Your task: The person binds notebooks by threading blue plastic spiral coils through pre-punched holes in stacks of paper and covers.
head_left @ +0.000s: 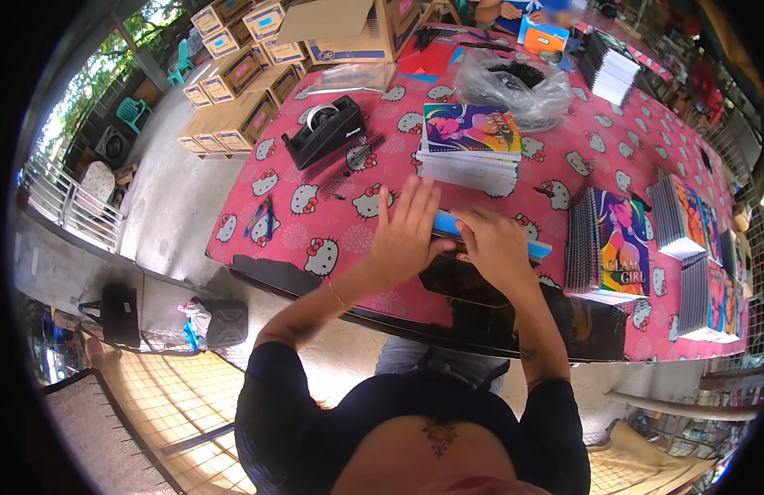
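At the near edge of the table, a blue strip with a pale edge (539, 250) lies across a dark, flat-topped object (464, 280) whose kind I cannot make out. My left hand (408, 219) is at the strip's left end, fingers stretched out and its thumb toward the dark object. Over the strip's middle, my right hand (493, 243) bends its fingers onto it, hiding part of it. Just beyond both hands lies a stack of notebooks (470, 136) with colourful illustrated covers.
A black tape dispenser (324, 132) stands at left, beside black binding wires (341, 169) and pens (259, 221). More spiral notebooks (621, 243) stand at right. Farther back are a clear plastic bag (547, 103), cardboard boxes (341, 37) and another person's hand (510, 11).
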Motion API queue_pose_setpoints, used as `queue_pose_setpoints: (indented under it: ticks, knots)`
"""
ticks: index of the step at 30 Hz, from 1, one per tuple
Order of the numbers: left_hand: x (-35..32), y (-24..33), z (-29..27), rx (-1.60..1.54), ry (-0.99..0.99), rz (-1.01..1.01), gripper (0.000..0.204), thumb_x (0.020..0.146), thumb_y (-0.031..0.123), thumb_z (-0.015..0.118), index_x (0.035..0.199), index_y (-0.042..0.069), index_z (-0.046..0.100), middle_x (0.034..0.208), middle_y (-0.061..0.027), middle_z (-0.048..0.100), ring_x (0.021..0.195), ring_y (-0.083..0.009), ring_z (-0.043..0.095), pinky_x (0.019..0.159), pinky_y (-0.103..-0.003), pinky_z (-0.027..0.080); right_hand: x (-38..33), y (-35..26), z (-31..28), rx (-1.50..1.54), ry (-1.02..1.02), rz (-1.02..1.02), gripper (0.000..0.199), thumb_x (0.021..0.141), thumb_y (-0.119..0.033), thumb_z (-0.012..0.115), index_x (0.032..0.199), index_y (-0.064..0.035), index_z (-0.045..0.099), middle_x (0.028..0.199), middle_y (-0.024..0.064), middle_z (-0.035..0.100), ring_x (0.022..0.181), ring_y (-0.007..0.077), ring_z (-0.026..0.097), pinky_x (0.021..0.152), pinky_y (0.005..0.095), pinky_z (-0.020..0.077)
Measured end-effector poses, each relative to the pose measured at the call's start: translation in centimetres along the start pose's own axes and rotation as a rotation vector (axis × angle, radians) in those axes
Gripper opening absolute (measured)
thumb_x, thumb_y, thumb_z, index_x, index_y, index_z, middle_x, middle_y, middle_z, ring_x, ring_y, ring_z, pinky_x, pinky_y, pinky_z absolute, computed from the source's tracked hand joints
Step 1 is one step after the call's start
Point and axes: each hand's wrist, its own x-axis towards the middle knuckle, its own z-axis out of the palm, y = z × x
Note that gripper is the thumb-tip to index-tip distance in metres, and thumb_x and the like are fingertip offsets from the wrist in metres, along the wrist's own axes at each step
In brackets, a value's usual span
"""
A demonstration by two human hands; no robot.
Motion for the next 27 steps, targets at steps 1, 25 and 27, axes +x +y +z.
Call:
queue_pose_setpoints:
  ticks: [1, 25, 27]
  knots:
    - [-2.1, 1.3, 1.0, 0.013, -0.058, -0.005, 0.084, 0.091, 0.059, 0.058, 0.146, -0.003, 0.045, 0.156, -0.0228, 0.039, 0.146, -0.0395, 0.035, 0.113, -0.068, 0.021, 0.1, 0.1, -0.2, -0.023, 0.009, 0.008, 0.019, 0.089, -0.012, 0.067, 0.108, -0.0122, 0.071, 0.089, 0.0072, 0.070, 0.076, 0.0337, 0.069, 0.065, 0.0461, 0.0541]
    - [0.8, 1.4, -0.4, 0.030, 0.002, 0.065, 0.091, 0.089, 0.058, 0.063, 0.151, -0.003, 0.039, 0.158, -0.0242, 0.037, 0.150, -0.0380, 0.031, 0.117, -0.066, 0.020, -2.6, 0.2, -4.3, -0.138, 0.042, -0.068, 0.023, 0.091, -0.015, 0.066, 0.113, -0.0102, 0.071, 0.091, 0.0128, 0.071, 0.078, 0.0348, 0.069, 0.069, 0.0459, 0.0542]
    - [-2.3, 3.1, 0.7, -0.069, -0.060, 0.085, 0.089, 0.090, 0.056, 0.062, 0.151, -0.003, 0.038, 0.158, -0.0240, 0.038, 0.149, -0.0383, 0.033, 0.117, -0.065, 0.022, -4.3, 0.4, -4.0, -0.179, -0.018, 0.004, 0.023, 0.090, -0.015, 0.067, 0.113, -0.0103, 0.070, 0.089, 0.0124, 0.071, 0.077, 0.0351, 0.069, 0.069, 0.0460, 0.0540]
